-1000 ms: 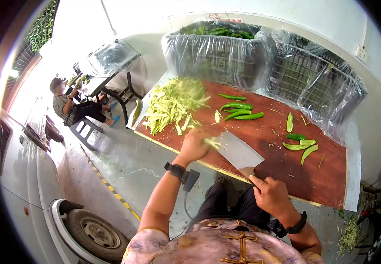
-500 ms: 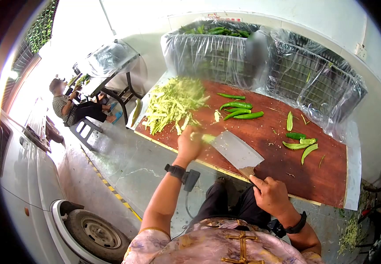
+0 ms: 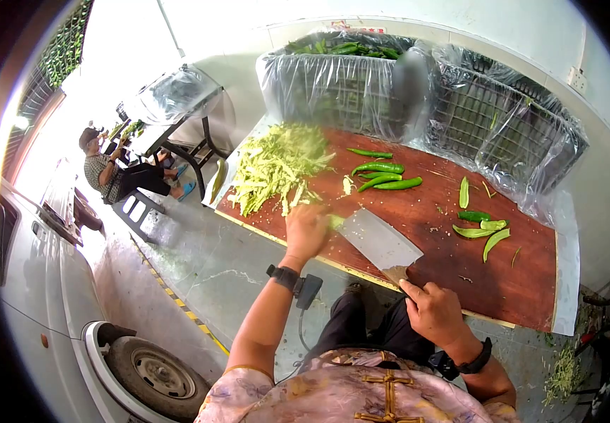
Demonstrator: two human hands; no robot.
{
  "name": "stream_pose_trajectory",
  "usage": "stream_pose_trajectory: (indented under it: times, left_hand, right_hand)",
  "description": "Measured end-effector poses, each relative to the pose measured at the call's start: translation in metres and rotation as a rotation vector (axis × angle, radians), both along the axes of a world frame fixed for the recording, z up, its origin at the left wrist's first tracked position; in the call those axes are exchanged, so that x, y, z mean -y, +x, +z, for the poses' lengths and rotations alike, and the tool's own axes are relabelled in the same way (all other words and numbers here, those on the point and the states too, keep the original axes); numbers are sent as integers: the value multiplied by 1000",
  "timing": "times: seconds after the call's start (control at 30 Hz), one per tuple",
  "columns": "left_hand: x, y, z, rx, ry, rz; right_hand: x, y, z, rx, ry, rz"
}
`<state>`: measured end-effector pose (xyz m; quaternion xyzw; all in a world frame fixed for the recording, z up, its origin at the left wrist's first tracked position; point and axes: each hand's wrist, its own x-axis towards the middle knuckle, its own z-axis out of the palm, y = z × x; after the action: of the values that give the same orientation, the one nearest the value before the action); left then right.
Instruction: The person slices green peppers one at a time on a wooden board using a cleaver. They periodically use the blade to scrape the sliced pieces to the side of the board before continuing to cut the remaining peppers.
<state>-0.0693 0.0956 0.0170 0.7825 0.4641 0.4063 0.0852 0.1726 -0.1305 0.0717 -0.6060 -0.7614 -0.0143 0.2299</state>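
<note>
My right hand (image 3: 435, 311) is wrapped round the wooden handle of a cleaver (image 3: 379, 241), whose broad blade lies low over the reddish-brown board (image 3: 453, 275). At the blade's left end my left hand (image 3: 306, 230) is closed over a pale green piece of chili pepper (image 3: 334, 222); the fingers hide most of it. Just beyond that hand is a heap of shredded green pepper (image 3: 277, 166). Several whole green chili peppers (image 3: 382, 169) lie mid-board. Split pepper pieces (image 3: 494, 240) are farther right.
Plastic-lined crates (image 3: 340, 84) stand along the board's back, one with green peppers showing on top. A co-worker (image 3: 107, 166) sits on a stool at the left, near another table (image 3: 178, 116). A white vehicle (image 3: 44, 310) stands at lower left.
My left hand has shifted slightly, with its fingers now farther over the pepper piece, so less of it shows. The cleaver and my right hand look nearly unmoved. The co-worker's head has shifted a little.
</note>
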Motion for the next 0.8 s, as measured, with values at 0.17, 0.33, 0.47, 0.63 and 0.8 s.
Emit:
stream_pose_trajectory:
  times: [0.17, 0.33, 0.47, 0.63, 0.8]
  left_hand:
    - [2, 6, 2, -129, -6, 31]
    - [0, 6, -6, -67, -6, 54]
    - [4, 7, -4, 14, -20, 171]
    - [4, 6, 3, -66, 272, -47]
    - [6, 5, 2, -148, 230, -130]
  right_hand:
    - [-1, 0, 2, 9, -1, -2]
    - [-1, 0, 2, -4, -16, -1]
    - [0, 0, -1, 0, 4, 3]
    - [5, 9, 4, -12, 50, -9]
    - [16, 22, 6, -17, 86, -104]
